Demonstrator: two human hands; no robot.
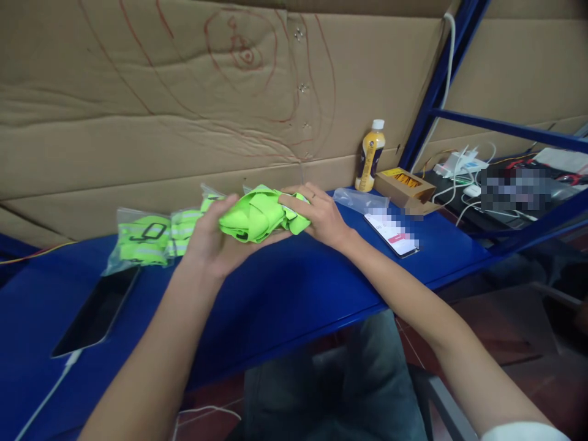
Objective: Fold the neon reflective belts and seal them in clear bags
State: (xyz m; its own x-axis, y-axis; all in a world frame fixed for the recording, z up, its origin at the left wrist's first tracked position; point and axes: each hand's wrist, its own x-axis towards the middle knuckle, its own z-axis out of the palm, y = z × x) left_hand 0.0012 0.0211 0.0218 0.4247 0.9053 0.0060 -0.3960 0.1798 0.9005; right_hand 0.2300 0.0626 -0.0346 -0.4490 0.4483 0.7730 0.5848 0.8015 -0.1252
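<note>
A folded fluorescent green reflective vest [253, 214] is held up over the blue table, between both hands. My left hand [212, 240] is closed around its left side, thumb up along the edge and fingers reaching underneath. My right hand [322, 214] grips the right end, its fingers over the top of the cloth. Behind my left hand, a clear plastic bag [144, 239] with similar green cloth and a black loop leans by the cardboard wall. Another bagged green bundle with pale stripes [184, 228] stands beside it, partly hidden by my hand.
A dark tablet [96, 312] with a white cable lies on the blue table [285, 306] at left. To the right are an empty clear bag [361, 199], a lit phone [390, 233], a yellow drink bottle [370, 156] and an open carton [407, 188]. Cardboard [138, 147] stands behind.
</note>
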